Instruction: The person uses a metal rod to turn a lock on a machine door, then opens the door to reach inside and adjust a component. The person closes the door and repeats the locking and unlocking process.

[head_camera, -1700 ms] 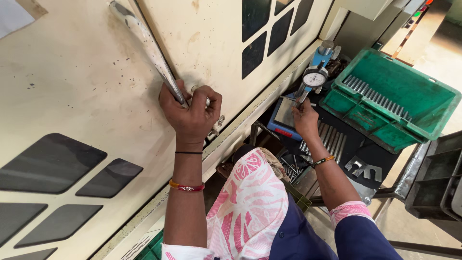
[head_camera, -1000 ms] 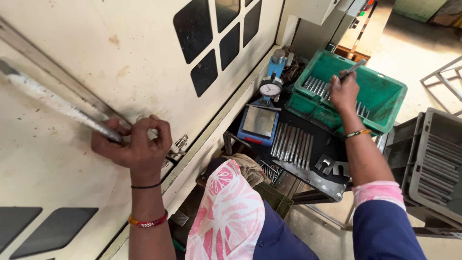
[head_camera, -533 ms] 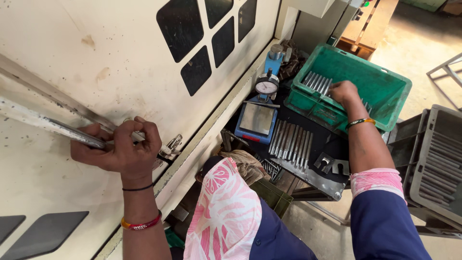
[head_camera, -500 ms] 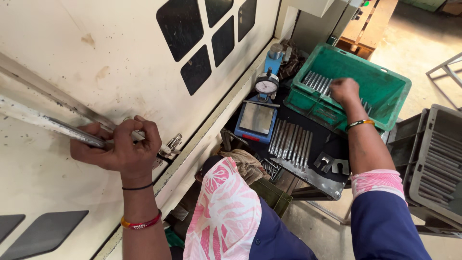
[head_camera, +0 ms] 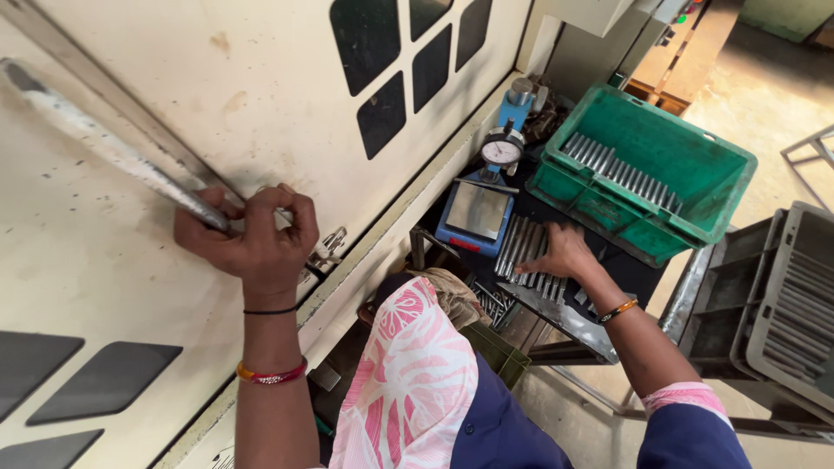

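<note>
A large cream machine door (head_camera: 217,113) with dark window panels fills the left and upper part of the view, and a long grey metal handle bar (head_camera: 113,156) runs slantwise across it. To the right, lower down, stands a green plastic crate (head_camera: 695,200) with a row of metal rods lying along its floor, and beside that, at the right edge, a grey bin (head_camera: 799,295) also lined with rods. Between the door and the crate sits a dark bench top (head_camera: 643,274), carrying a blue gauge stand (head_camera: 476,213) with a flat steel plate and a round dial indicator (head_camera: 502,152) above it. Just beside the stand lies a row of loose steel rods (head_camera: 521,247), side by side on the bench. The left hand (head_camera: 252,239) is clenched around the lower end of the handle bar, fingers curled over it against the door, with a black thread and a red-and-yellow bangle on the wrist. The right hand (head_camera: 565,254) is spread palm down on the row of rods, fingers touching them; whether it is pinching one cannot be told. A small latch (head_camera: 328,252) juts from the door edge just right of the left hand.
</note>
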